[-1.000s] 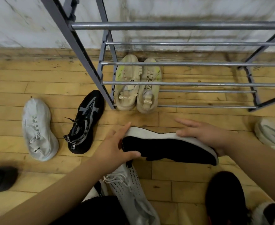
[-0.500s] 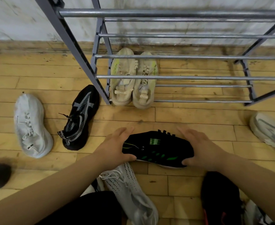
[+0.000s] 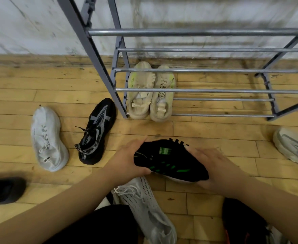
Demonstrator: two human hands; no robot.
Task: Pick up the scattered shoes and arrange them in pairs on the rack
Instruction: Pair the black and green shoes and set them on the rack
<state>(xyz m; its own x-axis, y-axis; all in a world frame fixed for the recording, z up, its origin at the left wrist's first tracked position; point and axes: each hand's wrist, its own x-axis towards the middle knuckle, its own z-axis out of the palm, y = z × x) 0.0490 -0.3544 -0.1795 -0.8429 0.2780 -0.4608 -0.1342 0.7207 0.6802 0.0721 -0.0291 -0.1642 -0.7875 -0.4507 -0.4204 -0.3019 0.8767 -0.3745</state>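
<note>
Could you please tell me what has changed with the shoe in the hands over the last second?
The black shoe with green stripes was turned over: its white sole was uppermost a second ago, its upper is now. The left hand and right hand kept hold of its ends. The beige pair stayed on the rack.

At the back, the wall point(image 3: 30, 29); right before it, on the floor point(image 3: 215, 131), the rack point(image 3: 197, 32). On its lowest rails, at the left end, a pair of shoes point(image 3: 151, 95), side by side and touching. Just left of the rack's front leg, the laced shoe point(image 3: 96, 131); further left, apart from it, the outer shoe point(image 3: 47, 138). Nearer, at the left edge, the edge shoe point(image 3: 3, 189). Before the rack, in the middle, the held shoe point(image 3: 169, 161), between left hand point(image 3: 127, 159) and right hand point(image 3: 220, 168), one at each end. Under it, on the floor, the near shoe point(image 3: 144, 205). At the right edge, the right shoe point(image 3: 294, 147).
</note>
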